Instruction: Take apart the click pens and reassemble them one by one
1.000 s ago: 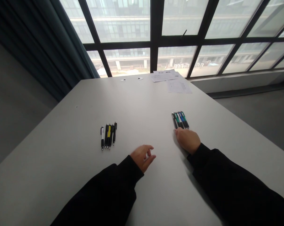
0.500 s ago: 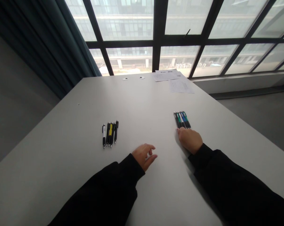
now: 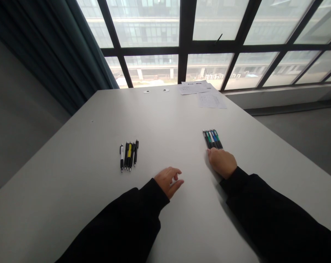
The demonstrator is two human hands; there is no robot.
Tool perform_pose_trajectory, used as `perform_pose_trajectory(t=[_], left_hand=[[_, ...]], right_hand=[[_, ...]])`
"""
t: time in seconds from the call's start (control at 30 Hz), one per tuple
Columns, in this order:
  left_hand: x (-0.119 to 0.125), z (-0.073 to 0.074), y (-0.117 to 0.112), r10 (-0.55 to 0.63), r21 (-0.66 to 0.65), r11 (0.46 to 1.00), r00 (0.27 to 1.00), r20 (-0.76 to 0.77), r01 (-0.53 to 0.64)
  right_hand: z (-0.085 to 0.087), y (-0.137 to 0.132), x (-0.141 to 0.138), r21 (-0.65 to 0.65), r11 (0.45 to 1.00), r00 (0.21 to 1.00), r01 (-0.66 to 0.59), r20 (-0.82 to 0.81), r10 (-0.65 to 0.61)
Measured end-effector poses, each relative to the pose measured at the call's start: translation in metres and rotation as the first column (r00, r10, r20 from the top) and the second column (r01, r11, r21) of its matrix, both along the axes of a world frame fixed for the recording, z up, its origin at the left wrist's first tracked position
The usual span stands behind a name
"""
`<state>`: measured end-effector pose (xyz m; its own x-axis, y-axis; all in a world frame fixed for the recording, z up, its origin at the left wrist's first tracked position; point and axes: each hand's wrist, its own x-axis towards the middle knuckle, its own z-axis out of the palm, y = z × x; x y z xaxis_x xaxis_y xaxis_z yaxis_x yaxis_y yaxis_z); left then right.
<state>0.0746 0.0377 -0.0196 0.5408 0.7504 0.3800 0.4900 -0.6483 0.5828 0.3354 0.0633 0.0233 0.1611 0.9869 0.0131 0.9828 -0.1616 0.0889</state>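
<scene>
The right hand (image 3: 221,163) lies open on the counter (image 3: 72,190), just by the blue and green pens (image 3: 213,139). The left hand (image 3: 167,182) curls its fingers a little, holding nothing, near the black and yellow pens (image 3: 128,156).

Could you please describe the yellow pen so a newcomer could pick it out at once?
On the white table below the window, look at the pens nearest the left hand. The yellow pen, the only yellow one, lies between black pens.

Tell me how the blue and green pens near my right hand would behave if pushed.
The pens look round-barrelled, so they would probably roll apart on the smooth white table. Being slim and probably plastic, they are likely light and stiff.
</scene>
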Motion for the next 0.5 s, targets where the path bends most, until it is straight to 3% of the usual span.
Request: perform_pose_trajectory(t=[0.5], left_hand=[[-0.0005,0.0005,-0.0004,-0.001,0.017,1.0,1.0,0.004,0.001]], right_hand=[[0.0053,-0.0014,-0.0022,-0.029,1.0,1.0,0.001,-0.011,-0.002]])
